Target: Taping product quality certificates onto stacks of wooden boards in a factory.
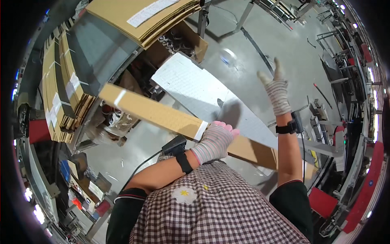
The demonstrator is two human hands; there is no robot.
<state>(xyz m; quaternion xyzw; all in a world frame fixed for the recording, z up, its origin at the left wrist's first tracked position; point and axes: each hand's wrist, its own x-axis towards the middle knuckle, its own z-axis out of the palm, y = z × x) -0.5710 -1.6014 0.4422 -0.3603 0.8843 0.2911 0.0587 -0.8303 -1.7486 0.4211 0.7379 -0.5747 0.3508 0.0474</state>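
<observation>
One left hand [214,140] gripping a flat cardboard box [162,116] (contents unseen), right hand [277,87] spread empty.

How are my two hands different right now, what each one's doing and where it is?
The left hand lies curled on the edge of the long flat cardboard piece, close to the body; the right hand is raised out over the floor, fingers spread, touching nothing. The left shows its back with fingers bent; the right has its fingers extended upward. Both wear striped knit gloves and a black wrist strap.

Flat carton [162,116] far end hidden behind right forearm [288,158]; open box [178,42] contents unclear.
</observation>
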